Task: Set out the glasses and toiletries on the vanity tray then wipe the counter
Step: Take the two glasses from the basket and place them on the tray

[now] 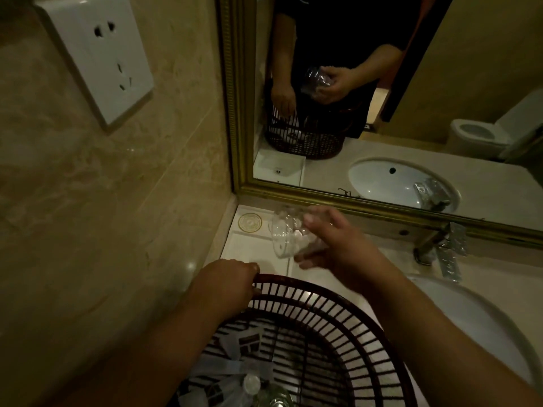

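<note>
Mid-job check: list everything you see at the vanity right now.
mirror: one, gold frame, back wall
counter: one, beige, below mirror
tray: one, white, counter's left corner
glass: one, clear, held above tray
basket: one, dark brown, on counter, nearest camera
packets: several, white and dark, inside basket
bottle: one, clear, inside basket
socket: one, white, left wall
sink: one, white, right of basket
tap: one, brass, behind sink
left hand: grips basket rim
right hand: holds glass

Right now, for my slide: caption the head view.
Right hand holds a glass above the vanity tray; left hand grips the basket rim.
</note>
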Motion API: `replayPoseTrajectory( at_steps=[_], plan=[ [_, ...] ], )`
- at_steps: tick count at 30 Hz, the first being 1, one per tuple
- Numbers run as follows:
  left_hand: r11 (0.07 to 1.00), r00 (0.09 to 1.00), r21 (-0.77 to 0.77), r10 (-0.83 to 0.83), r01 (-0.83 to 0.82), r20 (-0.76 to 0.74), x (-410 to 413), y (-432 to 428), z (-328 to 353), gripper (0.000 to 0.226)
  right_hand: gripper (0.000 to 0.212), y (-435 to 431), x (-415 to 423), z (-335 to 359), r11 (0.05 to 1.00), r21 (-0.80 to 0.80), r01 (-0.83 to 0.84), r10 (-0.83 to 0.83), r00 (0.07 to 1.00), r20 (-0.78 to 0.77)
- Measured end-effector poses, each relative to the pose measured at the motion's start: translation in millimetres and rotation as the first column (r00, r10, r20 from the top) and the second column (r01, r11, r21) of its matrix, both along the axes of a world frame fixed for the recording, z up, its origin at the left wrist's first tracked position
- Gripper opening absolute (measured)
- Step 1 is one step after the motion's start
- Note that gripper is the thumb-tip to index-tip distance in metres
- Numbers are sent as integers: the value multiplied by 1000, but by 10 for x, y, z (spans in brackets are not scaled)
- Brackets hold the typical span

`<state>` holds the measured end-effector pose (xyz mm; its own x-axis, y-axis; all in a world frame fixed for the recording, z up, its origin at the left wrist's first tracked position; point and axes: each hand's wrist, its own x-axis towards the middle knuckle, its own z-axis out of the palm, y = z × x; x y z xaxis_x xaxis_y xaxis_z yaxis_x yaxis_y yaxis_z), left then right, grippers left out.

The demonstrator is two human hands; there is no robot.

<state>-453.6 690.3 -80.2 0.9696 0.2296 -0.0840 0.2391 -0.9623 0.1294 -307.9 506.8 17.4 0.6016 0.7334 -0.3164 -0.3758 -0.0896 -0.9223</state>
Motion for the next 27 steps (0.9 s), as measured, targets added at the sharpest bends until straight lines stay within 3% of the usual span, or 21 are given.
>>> replayPoseTrajectory(
  at_steps=[5, 11, 22, 27],
  plan=[
    [1000, 999, -23, -13, 14, 33, -32, -6, -35, 23, 59, 719, 487, -348, 948, -316, 29, 109, 905, 411],
    [999, 999, -33, -21, 22, 42, -14, -19, 19, 28, 68, 1450, 732, -1118, 827, -556, 83, 387, 633, 671],
    [999, 1000, -28, -29, 29, 6, -21, -4, 53, 19, 70, 2233, 1236, -1769, 638, -757, 145, 688, 336, 644],
    [999, 999, -38, -35, 34, -3, -25, 9, 56, 20, 76, 2412, 1239, -1934, 592, -795, 132, 723, 349, 596]
  ],
)
